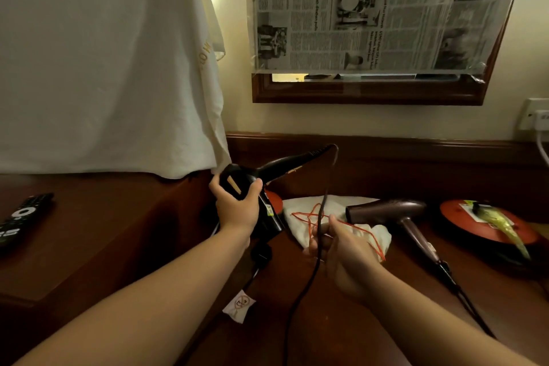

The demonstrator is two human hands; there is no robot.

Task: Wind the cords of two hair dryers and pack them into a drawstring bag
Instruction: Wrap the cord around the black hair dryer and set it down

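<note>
A remote control (20, 218) lies at the far left of the dark wooden surface (124, 235), below a hanging white cloth (104, 62). The left hand (236, 202) is raised above the surface, its grip closed round the body of a black hair dryer (261, 184), fingers and thumb wrapped on either side. The dryer's handle points up and to the right, and its black cord (322, 217) loops from the handle tip down to the right hand (341, 249), whose grip pinches the cord between thumb and curled fingers. A white warning tag (239, 304) hangs lower on the cord. Behind the right hand a white drawstring bag (309, 217) with an orange string lies flat on the surface. Just to its right a brown hair dryer (389, 211) rests on its side, its cord trailing toward the near edge. A red round object (487, 226) sits farther right.
</note>
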